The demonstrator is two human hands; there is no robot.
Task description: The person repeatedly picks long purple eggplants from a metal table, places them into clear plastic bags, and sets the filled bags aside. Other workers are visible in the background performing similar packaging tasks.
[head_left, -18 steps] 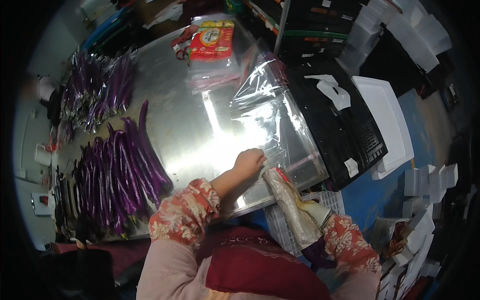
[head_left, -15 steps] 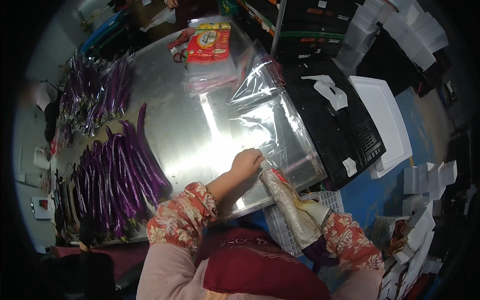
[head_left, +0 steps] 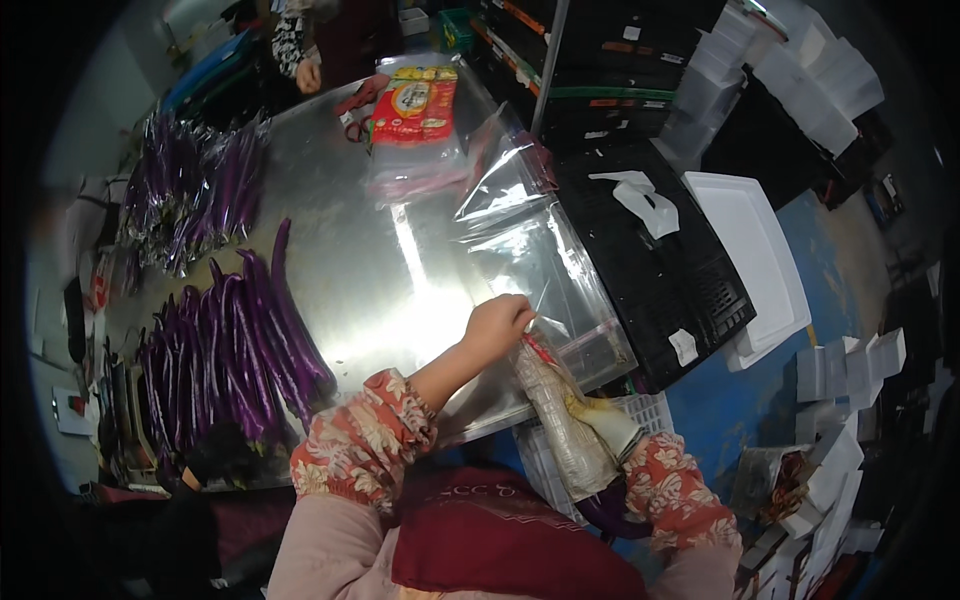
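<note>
My left hand (head_left: 500, 325) is closed in a pinch at the near edge of a stack of clear plastic bags (head_left: 545, 265), beside the upper end of a silver, tape-wrapped tube (head_left: 555, 415). My right hand (head_left: 605, 425), in a pale, yellow-stained glove, lies along the tube's right side and grips it, its fingers largely hidden. The tube slants over the table's near edge, its upper end by the bags. From its lower end sticks a purple eggplant (head_left: 605, 510), beside my right sleeve.
Loose eggplants (head_left: 225, 350) lie on the metal table (head_left: 370, 250) at left, bagged ones (head_left: 190, 180) beyond. Red-yellow packaging (head_left: 415, 105) and scissors (head_left: 355, 128) sit at the far end. A black crate (head_left: 660, 270) and white tray (head_left: 760, 260) stand right. A co-worker's hand (head_left: 308, 77) shows far off.
The tube with the eggplant has shifted slightly left and its upper end has come closer to my left hand. My left hand keeps its pinch. A far co-worker's arm has come further into view.
</note>
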